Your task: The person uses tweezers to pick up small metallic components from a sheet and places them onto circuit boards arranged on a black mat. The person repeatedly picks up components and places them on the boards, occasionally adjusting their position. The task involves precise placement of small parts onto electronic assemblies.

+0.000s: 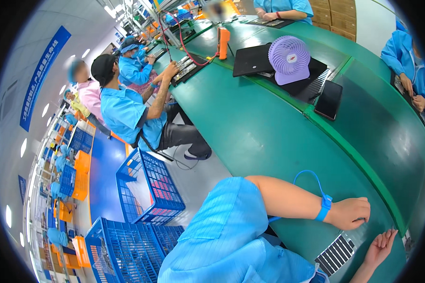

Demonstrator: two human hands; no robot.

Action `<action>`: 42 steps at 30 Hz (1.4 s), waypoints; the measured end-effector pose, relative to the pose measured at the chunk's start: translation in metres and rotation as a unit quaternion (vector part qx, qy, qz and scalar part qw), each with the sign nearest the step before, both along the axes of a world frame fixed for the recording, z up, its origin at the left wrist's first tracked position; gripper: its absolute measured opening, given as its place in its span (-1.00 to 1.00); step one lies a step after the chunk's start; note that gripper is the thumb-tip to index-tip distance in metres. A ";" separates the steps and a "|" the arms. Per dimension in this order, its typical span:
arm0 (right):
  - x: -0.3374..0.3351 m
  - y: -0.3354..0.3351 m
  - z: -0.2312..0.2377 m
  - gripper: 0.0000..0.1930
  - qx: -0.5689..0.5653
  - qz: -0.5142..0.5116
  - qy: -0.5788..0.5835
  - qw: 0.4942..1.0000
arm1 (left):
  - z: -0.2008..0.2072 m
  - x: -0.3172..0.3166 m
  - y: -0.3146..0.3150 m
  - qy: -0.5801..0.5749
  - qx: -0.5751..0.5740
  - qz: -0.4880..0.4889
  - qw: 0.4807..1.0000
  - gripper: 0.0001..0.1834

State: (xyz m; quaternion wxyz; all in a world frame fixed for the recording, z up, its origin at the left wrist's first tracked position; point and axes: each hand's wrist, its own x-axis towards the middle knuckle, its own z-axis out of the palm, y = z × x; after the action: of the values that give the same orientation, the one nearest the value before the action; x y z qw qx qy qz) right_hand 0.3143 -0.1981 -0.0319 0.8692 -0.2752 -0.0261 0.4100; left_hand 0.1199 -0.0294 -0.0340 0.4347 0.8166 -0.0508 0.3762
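Observation:
My left hand is closed over the green bench, wearing a blue wrist strap with a coiled cord. A small dark bit shows at its curled fingers, too little to name. Beside it, to the lower right, my right hand has its fingers pressed together in a pinch; whatever is in them is too small to make out. Between my forearms lies a tray of dark flat strips in rows, with a clear part at its far end under my left hand.
Farther along the green bench are a purple fan, a black laptop, a dark phone and an orange handheld device. A raised green divider runs lengthwise. Blue crates stand left; several co-workers sit around.

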 end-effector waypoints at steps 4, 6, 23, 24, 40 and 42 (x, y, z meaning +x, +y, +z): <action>0.007 -0.004 0.002 -0.79 0.009 0.020 -0.005 1.000 | -0.004 0.006 0.002 -0.033 0.009 -0.005 0.999 -0.92; 0.007 -0.003 0.003 -0.78 -0.007 0.021 -0.005 1.000 | -0.008 0.007 0.001 -0.039 0.016 -0.002 0.999 -0.92; 0.023 -0.015 0.019 -0.83 0.062 -0.002 -0.041 0.997 | -0.009 0.004 0.005 -0.015 0.020 -0.008 1.000 -0.89; 0.028 -0.016 0.019 -0.83 0.064 -0.015 -0.049 0.997 | -0.007 0.005 0.006 -0.013 0.018 -0.009 1.000 -0.87; 0.019 -0.015 0.021 -0.83 0.014 -0.037 -0.087 0.995 | 0.010 -0.010 0.003 0.090 -0.017 -0.027 0.995 -0.74; 0.022 -0.018 0.019 -0.83 0.011 -0.047 -0.089 0.995 | 0.007 -0.006 0.004 0.093 -0.010 -0.035 0.995 -0.75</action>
State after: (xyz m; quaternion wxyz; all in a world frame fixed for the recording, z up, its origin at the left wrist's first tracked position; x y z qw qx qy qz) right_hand 0.3362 -0.2163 -0.0128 0.8849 -0.3016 -0.0945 0.3421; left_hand 0.1140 -0.0257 -0.0265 0.4582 0.8417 -0.0346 0.2836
